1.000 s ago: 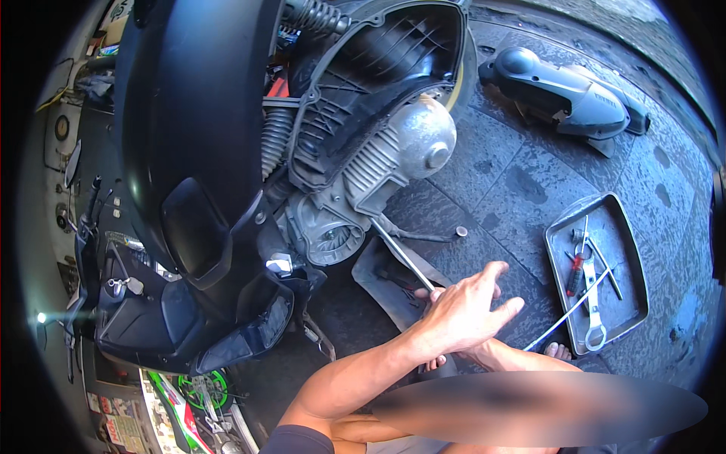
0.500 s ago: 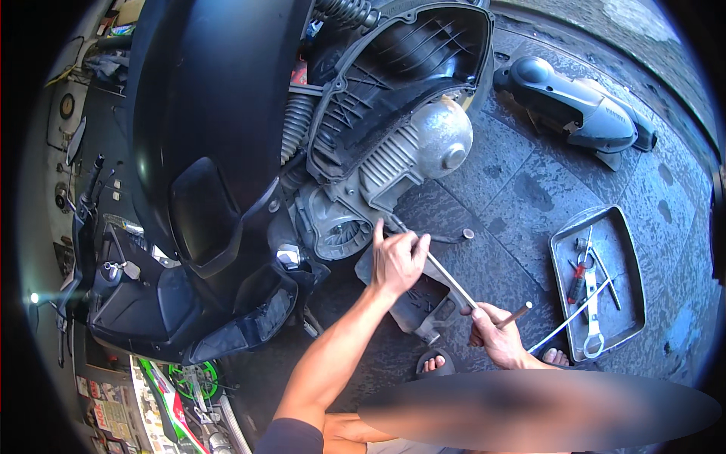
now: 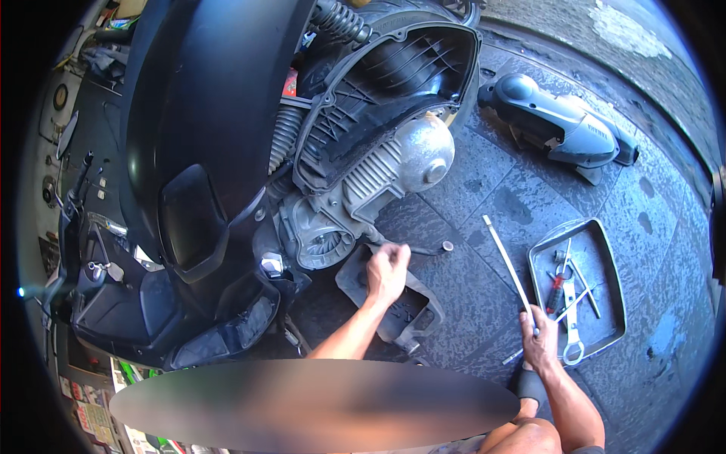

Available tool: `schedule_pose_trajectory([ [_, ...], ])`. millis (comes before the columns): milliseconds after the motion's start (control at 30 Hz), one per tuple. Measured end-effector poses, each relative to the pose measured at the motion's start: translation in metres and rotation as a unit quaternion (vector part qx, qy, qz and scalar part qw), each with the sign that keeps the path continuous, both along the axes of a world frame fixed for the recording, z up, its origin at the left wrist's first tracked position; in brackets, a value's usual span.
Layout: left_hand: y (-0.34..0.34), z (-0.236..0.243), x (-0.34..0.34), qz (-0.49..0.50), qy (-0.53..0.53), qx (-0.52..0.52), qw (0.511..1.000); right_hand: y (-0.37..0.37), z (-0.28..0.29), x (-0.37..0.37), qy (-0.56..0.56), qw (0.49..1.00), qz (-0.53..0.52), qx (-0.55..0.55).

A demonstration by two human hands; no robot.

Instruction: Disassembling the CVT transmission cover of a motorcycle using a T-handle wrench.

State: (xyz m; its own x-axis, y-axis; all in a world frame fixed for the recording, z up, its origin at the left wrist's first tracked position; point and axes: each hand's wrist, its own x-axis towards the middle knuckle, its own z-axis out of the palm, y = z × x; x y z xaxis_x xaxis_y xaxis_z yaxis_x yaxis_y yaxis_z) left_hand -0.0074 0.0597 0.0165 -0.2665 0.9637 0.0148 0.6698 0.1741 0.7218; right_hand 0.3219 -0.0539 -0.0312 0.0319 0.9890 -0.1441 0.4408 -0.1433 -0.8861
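Observation:
My left hand (image 3: 386,272) is curled just below the lower part of the silver engine casing (image 3: 325,240) on the black scooter (image 3: 174,106); what, if anything, its fingers hold is hidden. A black hose with a round end (image 3: 446,247) runs out beside it, and a dark pan with small parts (image 3: 427,310) lies beneath it. My right hand (image 3: 538,340) grips a long thin metal T-handle wrench (image 3: 503,250), held slanting at the left edge of a metal tray (image 3: 616,295). The tray holds a red-handled screwdriver (image 3: 554,295), a flat silver spanner (image 3: 571,325) and other tools.
A long grey plastic cover (image 3: 560,125) lies on the dark tiled floor (image 3: 507,204) at upper right, near a rough raised edge (image 3: 628,30). Above the engine is an open black housing (image 3: 393,68). Assorted goods crowd the far left. A blurred patch covers the lower middle.
My right hand has swung right to the tray, taking the wrench away from the engine. My left hand stays by the casing, its raised forefinger now curled in.

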Motion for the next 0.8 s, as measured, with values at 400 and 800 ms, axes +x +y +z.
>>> schedule_pose_trajectory([
  [400, -0.247, 0.024, -0.102, -0.028, 0.065, -0.313, 0.947, 0.000, -0.058, 0.149, -0.428, 0.883, 0.167, 0.099],
  [800, -0.470, -0.028, -0.074, 0.068, -0.027, -0.334, 0.940, -0.080, -0.061, 0.179, -0.391, 0.920, 0.001, -0.013],
])
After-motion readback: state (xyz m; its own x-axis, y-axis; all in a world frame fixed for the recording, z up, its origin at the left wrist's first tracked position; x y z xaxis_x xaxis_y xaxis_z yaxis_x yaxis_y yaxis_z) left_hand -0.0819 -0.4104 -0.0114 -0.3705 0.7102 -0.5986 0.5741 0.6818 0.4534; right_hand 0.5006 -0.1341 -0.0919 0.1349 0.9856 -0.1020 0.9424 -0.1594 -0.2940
